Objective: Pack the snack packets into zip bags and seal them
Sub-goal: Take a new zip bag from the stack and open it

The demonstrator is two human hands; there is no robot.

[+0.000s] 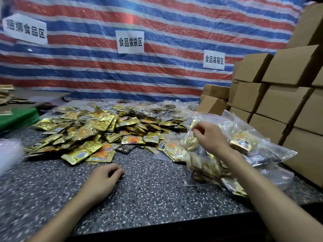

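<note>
A clear zip bag (258, 137) stuffed with gold snack packets (97, 130) lies at the right of the tabletop (148, 189). The right hand (208, 135) pinches its upper edge between curled fingers (196, 128). More packets are heaped just to its left. The left hand (104, 175) rests on the tabletop, loosely curled and holding nothing. Cardboard boxes (279, 102) are stacked behind the bag.

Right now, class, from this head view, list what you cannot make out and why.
Head view, right hand: what it pinches, if anything, above the zip bag; the hand hides the contact.
Head view, white thing at left edge: motion-blurred, cut off by the frame.
Head view, print on snack packets: too small.
Head view, cardboard boxes: stack cut off by right edge.
</note>
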